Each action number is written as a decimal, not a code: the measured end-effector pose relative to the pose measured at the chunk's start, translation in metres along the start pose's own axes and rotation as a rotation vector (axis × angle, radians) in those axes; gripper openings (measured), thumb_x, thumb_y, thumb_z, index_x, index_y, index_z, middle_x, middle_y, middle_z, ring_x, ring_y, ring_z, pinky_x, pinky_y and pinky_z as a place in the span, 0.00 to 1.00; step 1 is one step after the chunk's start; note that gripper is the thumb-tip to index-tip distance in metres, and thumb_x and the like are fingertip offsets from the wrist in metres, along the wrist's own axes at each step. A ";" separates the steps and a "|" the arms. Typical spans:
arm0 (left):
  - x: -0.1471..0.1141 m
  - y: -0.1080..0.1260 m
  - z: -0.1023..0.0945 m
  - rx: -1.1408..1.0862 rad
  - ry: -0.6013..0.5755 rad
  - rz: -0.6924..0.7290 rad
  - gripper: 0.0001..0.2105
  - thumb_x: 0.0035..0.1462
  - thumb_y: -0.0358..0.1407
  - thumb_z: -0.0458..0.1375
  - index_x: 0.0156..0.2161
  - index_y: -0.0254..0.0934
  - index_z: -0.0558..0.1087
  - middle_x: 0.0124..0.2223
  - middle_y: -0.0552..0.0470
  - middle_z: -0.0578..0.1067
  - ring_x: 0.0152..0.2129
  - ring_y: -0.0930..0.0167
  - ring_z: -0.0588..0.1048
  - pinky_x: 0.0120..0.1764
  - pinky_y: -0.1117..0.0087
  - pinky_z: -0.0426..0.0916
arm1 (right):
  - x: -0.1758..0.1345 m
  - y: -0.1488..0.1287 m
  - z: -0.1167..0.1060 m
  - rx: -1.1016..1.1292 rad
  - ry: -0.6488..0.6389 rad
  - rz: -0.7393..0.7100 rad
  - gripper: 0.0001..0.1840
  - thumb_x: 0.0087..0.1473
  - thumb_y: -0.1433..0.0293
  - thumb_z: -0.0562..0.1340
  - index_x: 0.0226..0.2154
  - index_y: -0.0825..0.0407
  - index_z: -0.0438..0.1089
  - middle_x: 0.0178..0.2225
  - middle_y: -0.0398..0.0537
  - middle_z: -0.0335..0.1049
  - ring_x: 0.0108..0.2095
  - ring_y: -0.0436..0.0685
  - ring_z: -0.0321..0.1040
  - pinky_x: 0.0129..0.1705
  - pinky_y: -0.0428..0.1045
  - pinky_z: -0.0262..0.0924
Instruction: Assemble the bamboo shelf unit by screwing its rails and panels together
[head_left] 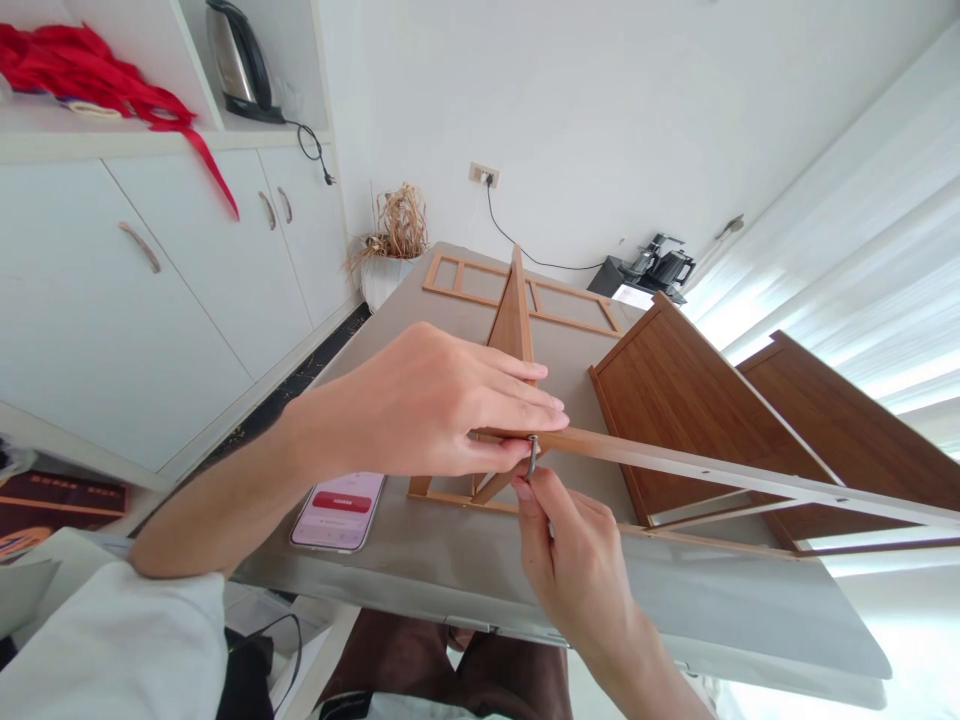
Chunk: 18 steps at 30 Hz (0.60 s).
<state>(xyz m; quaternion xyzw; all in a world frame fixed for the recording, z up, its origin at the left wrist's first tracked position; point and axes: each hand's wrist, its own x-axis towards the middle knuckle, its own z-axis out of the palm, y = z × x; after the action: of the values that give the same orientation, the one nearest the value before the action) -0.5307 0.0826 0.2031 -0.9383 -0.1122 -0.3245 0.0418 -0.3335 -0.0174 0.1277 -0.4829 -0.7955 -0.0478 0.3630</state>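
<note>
My left hand (442, 405) lies across the end of a long wooden rail (675, 455), where it meets an upright wooden board (514, 310). Its fingers stretch over the top and its thumb comes from the near side, so it grips the joint. Between the thumb and fingertips of my right hand (574, 545) is a small bent metal hex key (532, 458), whose upper end meets the rail just under my left fingertips. Slatted wooden panels (675, 400) stand attached along the rail to the right. The exact fit of key and rail is partly hidden by my fingers.
A phone (339, 512) with a lit screen lies left on the grey table (465, 570). Behind the work is a flat wooden frame (574, 305). A black appliance with a kettle (652, 270) stands at the back right, and a potted dry plant (397, 235) beyond the far left corner.
</note>
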 end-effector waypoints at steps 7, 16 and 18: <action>-0.001 0.000 0.000 -0.002 -0.023 -0.008 0.11 0.67 0.35 0.56 0.50 0.43 0.78 0.49 0.59 0.81 0.56 0.70 0.74 0.44 0.76 0.72 | 0.001 -0.001 -0.001 0.022 -0.024 0.021 0.09 0.66 0.76 0.52 0.37 0.53 0.66 0.20 0.34 0.52 0.19 0.45 0.48 0.23 0.43 0.44; -0.001 0.000 -0.001 -0.026 -0.023 -0.017 0.11 0.66 0.35 0.56 0.50 0.44 0.78 0.49 0.57 0.81 0.55 0.68 0.75 0.42 0.74 0.73 | 0.001 0.000 -0.006 0.021 -0.064 0.040 0.10 0.66 0.76 0.52 0.32 0.50 0.61 0.20 0.34 0.51 0.19 0.45 0.46 0.23 0.43 0.44; -0.001 0.000 -0.002 -0.027 -0.025 -0.017 0.12 0.67 0.34 0.56 0.51 0.44 0.78 0.49 0.57 0.81 0.55 0.68 0.75 0.42 0.75 0.73 | 0.002 0.001 -0.013 -0.039 -0.090 0.017 0.09 0.66 0.75 0.53 0.33 0.50 0.61 0.19 0.33 0.49 0.19 0.46 0.44 0.23 0.43 0.43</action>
<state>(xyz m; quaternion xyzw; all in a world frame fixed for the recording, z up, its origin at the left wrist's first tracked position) -0.5323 0.0820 0.2038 -0.9419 -0.1161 -0.3143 0.0249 -0.3262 -0.0204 0.1379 -0.4983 -0.8057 -0.0383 0.3179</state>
